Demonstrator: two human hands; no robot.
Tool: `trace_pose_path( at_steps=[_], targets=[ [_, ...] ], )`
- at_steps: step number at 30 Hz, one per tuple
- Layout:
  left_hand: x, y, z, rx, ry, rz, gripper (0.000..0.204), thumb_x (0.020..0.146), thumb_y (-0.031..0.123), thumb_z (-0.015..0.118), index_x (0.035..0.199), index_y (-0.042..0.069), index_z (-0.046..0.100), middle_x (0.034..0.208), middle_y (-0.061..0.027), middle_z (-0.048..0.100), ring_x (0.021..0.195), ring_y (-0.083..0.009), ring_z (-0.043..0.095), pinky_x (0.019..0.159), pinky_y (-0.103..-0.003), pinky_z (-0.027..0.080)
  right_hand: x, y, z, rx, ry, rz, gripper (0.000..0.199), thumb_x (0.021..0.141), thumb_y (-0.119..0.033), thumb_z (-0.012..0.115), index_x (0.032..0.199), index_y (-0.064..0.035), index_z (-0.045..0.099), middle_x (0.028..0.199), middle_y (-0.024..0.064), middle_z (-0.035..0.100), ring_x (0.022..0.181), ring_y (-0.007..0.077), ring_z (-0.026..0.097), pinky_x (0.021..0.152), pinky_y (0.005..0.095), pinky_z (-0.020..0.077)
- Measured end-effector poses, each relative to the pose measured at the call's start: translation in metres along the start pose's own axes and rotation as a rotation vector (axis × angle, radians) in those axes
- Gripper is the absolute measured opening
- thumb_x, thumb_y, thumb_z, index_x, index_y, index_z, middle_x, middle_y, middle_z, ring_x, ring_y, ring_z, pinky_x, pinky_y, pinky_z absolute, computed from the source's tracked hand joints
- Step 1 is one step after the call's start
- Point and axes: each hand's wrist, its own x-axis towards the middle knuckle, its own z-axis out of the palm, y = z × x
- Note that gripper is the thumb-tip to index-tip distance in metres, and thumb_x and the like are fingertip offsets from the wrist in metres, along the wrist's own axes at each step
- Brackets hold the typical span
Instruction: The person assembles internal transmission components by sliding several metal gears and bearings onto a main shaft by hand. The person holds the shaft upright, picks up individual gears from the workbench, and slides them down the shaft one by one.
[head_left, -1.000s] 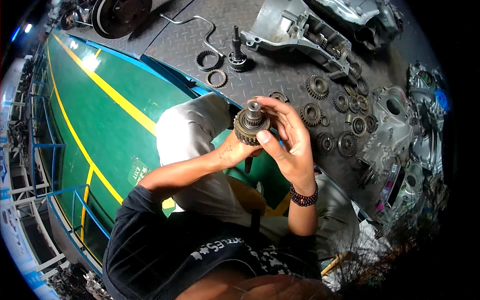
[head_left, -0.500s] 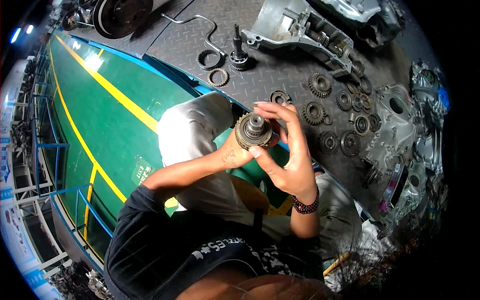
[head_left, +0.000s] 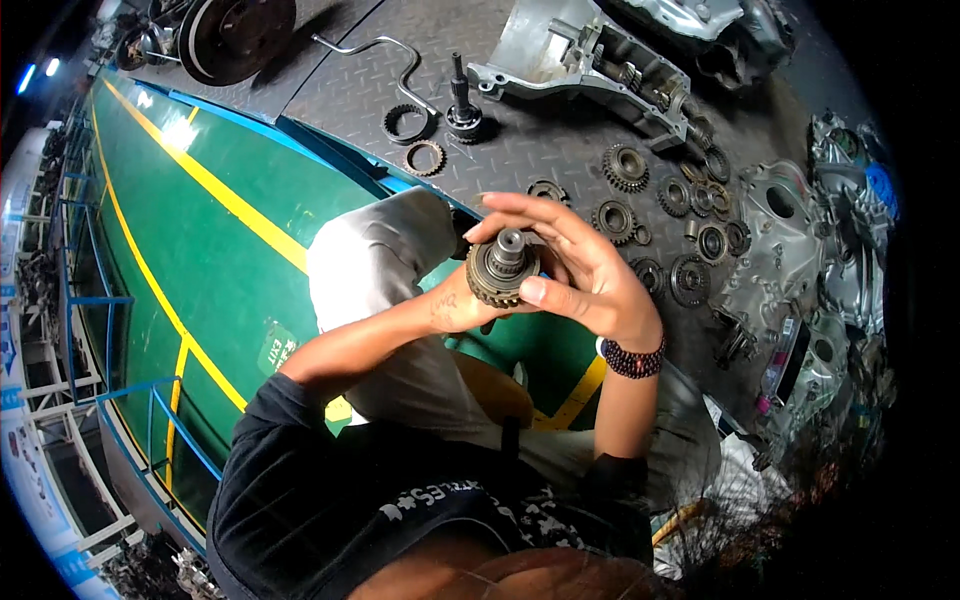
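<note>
Dark grey tread-plate worktop [head_left: 545, 140], grey-brown steel geared shaft [head_left: 501, 268] cradled beside it

Beyond the worktop's blue edge lies a glossy green floor [head_left: 220, 310] striped in yellow; from where I stand, the worktop spreads ahead and to the person's right. On it sit loose round toothed steel gears [head_left: 625, 180], bunched near a silver-grey cast metal housing [head_left: 530, 65], perhaps to keep small parts close together. Farther left, a dark slender splined shaft [head_left: 462, 112] stands on its wide toothed end, presumably its steadiest footing, with 2 toothed rings [head_left: 402, 137] just beside it.

The geared shaft is up in the air over the lap, its narrow splined end pointing toward the head, which likely gives a clear view of the top. The bare left hand [head_left: 462, 303] grasps it from below and appears to carry the weight; its fingers are mostly hidden. The bare right hand [head_left: 590, 265], with a dark beaded bracelet [head_left: 632, 358] at the wrist, curves around the far side, thumb at the near rim. Whether it grips or merely steadies, I cannot tell.

Compared with 0.5 seconds ago, the right wrist sits farther out and higher in view, and its fingers arch farther across the gear's far edge. The left hand's hold looks much the same.
</note>
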Motion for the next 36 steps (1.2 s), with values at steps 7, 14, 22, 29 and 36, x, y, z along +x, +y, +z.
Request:
trace_pose_path(
  at_steps=[7, 14, 22, 29, 36],
  targets=[
    [0.000, 0.007, 0.000, 0.029, -0.083, -0.034, 0.026, 0.093, 0.018, 0.077, 0.112, 0.005, 0.066, 0.107, -0.0071, 0.071, 0.106, -0.0217, 0.065, 0.096, -0.038, 0.053, -0.001, 0.012, -0.003, 0.141, -0.050, 0.039, 0.072, 0.093, -0.027, 0.075, 0.149, 0.0047, 0.043, 0.134, 0.0175, 0.060, 0.124, 0.0230, 0.059, 0.107, 0.0357, 0.0473],
    [-0.005, -0.010, -0.004, -0.034, -0.022, -0.107, 0.039, 0.087, 0.021, 0.084, 0.116, 0.005, 0.062, 0.112, -0.0083, 0.064, 0.112, -0.0223, 0.061, 0.099, -0.039, 0.052, -0.005, 0.024, 0.004, 0.079, 0.037, -0.001, 0.076, 0.091, -0.034, 0.079, 0.147, 0.0040, 0.045, 0.134, 0.0188, 0.061, 0.126, 0.0242, 0.060, 0.109, 0.0367, 0.0466],
    [0.000, 0.001, -0.004, 0.046, -0.061, -0.123, 0.040, 0.091, 0.026, 0.081, 0.118, 0.005, 0.060, 0.114, -0.0075, 0.065, 0.109, -0.0210, 0.063, 0.098, -0.039, 0.052, 0.000, 0.018, 0.002, -0.105, 0.171, -0.231, 0.088, 0.087, -0.044, 0.082, 0.149, 0.0043, 0.043, 0.144, 0.0218, 0.056, 0.134, 0.0275, 0.055, 0.111, 0.0388, 0.0451],
    [-0.001, -0.010, 0.000, -0.034, -0.001, 0.086, 0.026, 0.092, 0.019, 0.074, 0.110, 0.005, 0.062, 0.109, -0.0060, 0.065, 0.104, -0.0196, 0.063, 0.094, -0.036, 0.051, -0.005, 0.020, 0.007, -0.306, 0.080, -0.094, 0.063, 0.087, -0.022, 0.079, 0.141, 0.0000, 0.056, 0.132, 0.0140, 0.066, 0.125, 0.0221, 0.061, 0.121, 0.0417, 0.0301],
    [-0.001, 0.017, -0.005, -0.058, 0.195, -0.236, 0.017, 0.093, 0.013, 0.075, 0.106, 0.009, 0.064, 0.094, 0.0030, 0.063, 0.074, -0.0067, 0.056, 0.063, -0.024, 0.046, -0.007, 0.009, -0.016, -0.374, 0.503, -0.247, 0.077, 0.091, -0.050, 0.072, 0.150, -0.0077, 0.048, 0.146, 0.0145, 0.058, 0.133, 0.0278, 0.056, 0.116, 0.0434, 0.0387]
  ],
)
